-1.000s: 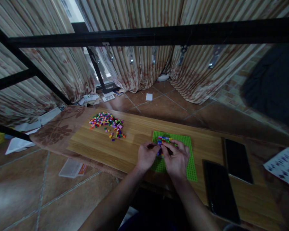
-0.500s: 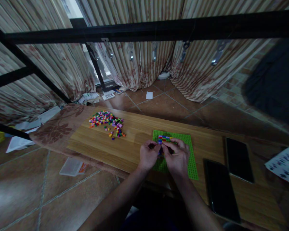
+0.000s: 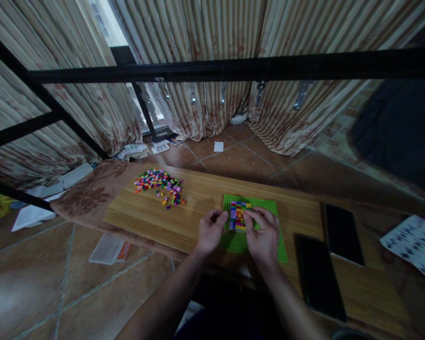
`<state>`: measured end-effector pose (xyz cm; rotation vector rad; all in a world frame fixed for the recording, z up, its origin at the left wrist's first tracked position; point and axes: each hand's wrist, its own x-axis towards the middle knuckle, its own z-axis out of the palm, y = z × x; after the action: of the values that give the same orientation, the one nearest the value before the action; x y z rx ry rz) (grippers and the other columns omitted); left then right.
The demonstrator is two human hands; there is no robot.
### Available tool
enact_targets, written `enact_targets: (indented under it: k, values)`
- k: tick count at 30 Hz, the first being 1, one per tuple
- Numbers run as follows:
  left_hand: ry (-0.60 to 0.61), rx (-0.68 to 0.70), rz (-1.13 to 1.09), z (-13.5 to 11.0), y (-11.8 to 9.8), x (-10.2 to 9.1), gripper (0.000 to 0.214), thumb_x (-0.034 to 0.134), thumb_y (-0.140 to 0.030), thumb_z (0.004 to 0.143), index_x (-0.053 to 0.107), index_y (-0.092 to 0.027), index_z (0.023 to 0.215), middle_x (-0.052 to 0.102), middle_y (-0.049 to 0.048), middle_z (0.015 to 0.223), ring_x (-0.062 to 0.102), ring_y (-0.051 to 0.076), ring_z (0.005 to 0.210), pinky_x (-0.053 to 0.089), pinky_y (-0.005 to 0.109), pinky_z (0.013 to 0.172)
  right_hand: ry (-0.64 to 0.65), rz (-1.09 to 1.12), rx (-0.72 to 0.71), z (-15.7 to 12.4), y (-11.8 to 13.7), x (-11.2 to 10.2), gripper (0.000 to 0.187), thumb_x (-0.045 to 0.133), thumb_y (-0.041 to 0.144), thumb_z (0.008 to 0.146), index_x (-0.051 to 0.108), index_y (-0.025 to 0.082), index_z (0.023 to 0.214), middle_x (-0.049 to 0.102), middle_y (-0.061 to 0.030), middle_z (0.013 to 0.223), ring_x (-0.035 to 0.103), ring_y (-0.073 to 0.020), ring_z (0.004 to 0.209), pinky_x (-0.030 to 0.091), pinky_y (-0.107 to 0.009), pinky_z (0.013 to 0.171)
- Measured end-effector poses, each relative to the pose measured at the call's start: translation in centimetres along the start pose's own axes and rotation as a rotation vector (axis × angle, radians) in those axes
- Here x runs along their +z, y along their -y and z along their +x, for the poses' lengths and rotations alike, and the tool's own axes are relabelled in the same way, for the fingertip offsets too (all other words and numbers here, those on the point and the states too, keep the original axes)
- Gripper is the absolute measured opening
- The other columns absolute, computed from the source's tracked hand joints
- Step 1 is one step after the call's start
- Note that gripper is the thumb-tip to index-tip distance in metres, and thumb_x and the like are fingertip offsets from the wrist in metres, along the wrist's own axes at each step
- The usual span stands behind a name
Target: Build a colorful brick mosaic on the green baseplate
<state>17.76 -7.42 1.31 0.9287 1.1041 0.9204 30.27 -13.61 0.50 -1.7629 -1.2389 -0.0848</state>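
A green studded baseplate (image 3: 269,209) lies on the wooden board near its front edge. A small patch of multicoloured bricks (image 3: 238,216) is built on its left part. My left hand (image 3: 209,231) rests at the plate's left edge, fingers curled, fingertips just left of the patch. My right hand (image 3: 263,235) lies on the plate just right of the patch, fingers bent, thumb and forefinger touching the patch's right side. No loose brick shows in either hand. A heap of loose coloured bricks (image 3: 158,183) lies on the board to the far left.
Two dark phones (image 3: 319,275) (image 3: 341,233) lie right of the plate. A printed sheet (image 3: 412,244) sits at the far right. A patterned cloth (image 3: 85,193) pads the board's left end. A black metal bar (image 3: 233,70) crosses overhead. Papers and a plastic box (image 3: 106,249) lie on the tiled floor.
Both hands have drawn back and apart, uncovering the brick patch they were pinched over. The view has tilted slightly.
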Motion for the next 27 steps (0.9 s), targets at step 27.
enact_targets:
  k: [27]
  values:
    - [0.264, -0.419, -0.325, -7.4, -0.4, -0.4, 0.047, 0.064, -0.055, 0.077, 0.068, -0.012, 0.098, 0.070, 0.0082, 0.087, 0.064, 0.017, 0.076, 0.048, 0.028, 0.071, 0.429, 0.110, -0.100, -5.1, 2.0, -3.7, 0.015, 0.053, 0.024, 0.092, 0.066, 0.026, 0.097, 0.068, -0.0008, 0.098, 0.058, -0.0192, 0.092, 0.048, -0.033, 0.079]
